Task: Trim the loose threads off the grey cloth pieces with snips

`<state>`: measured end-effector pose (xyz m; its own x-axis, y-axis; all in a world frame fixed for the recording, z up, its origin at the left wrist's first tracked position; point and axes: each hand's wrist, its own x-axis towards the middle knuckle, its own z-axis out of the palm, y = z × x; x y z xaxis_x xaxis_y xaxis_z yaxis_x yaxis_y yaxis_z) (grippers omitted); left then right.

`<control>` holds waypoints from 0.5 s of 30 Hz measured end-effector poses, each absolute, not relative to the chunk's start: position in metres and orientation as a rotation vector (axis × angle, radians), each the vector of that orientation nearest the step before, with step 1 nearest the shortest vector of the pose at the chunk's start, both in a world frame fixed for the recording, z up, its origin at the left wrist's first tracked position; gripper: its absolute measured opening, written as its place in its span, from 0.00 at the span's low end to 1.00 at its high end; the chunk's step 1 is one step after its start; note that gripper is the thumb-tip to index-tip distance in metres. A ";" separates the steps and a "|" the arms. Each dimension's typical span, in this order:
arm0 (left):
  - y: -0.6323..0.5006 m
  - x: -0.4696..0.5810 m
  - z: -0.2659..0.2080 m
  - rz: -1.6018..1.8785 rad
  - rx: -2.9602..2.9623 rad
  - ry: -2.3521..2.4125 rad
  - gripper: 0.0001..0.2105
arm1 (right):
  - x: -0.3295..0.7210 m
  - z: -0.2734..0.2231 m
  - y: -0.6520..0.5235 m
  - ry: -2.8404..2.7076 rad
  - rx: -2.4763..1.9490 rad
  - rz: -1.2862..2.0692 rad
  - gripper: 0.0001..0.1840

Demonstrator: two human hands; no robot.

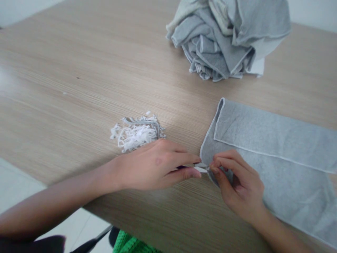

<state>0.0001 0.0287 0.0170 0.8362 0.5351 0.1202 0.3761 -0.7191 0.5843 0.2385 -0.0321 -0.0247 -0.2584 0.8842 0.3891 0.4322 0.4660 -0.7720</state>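
dark fabric (pixel 37 244), perhaps a sleeve, and some green mesh (pixel 131 242) sit nearest the camera, just off the table (pixel 79 112). beyond them the left hand (pixel 155 165) lies palm down, its grip closed around small snips (pixel 200 169); fingers hide most of the tool and only slim blades poke out, slightly parted. held low and flat, it can probably be worked with a light squeeze. the right hand (pixel 240 186) has its grip pinched on the left edge of the gray cloth (pixel 286 147), right by the blade tips, likely to stop the soft edge slipping; whether metal touches fabric is too small to tell. the cloth lies on the table at the right, one flap folded over, running out of view, so the table seems to bear its weight. a little heap of white and gray scraps (pixel 138 135) sits just beyond the left hand, apart from the cloth, presumably so the two don't mix. farther back, a crumpled pile of similar cloths (pixel 207 28) stands well apart, which seems to leave both arms room.
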 end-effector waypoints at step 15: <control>0.030 0.002 0.017 0.431 2.521 0.588 0.15 | 0.242 -0.026 -0.031 -1.874 -1.072 0.750 0.09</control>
<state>0.0021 0.0297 0.0165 0.8556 0.4838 0.1843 0.3211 -0.7751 0.5441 0.2418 -0.0307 -0.0259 -0.2915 0.8844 0.3645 0.3887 0.4577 -0.7997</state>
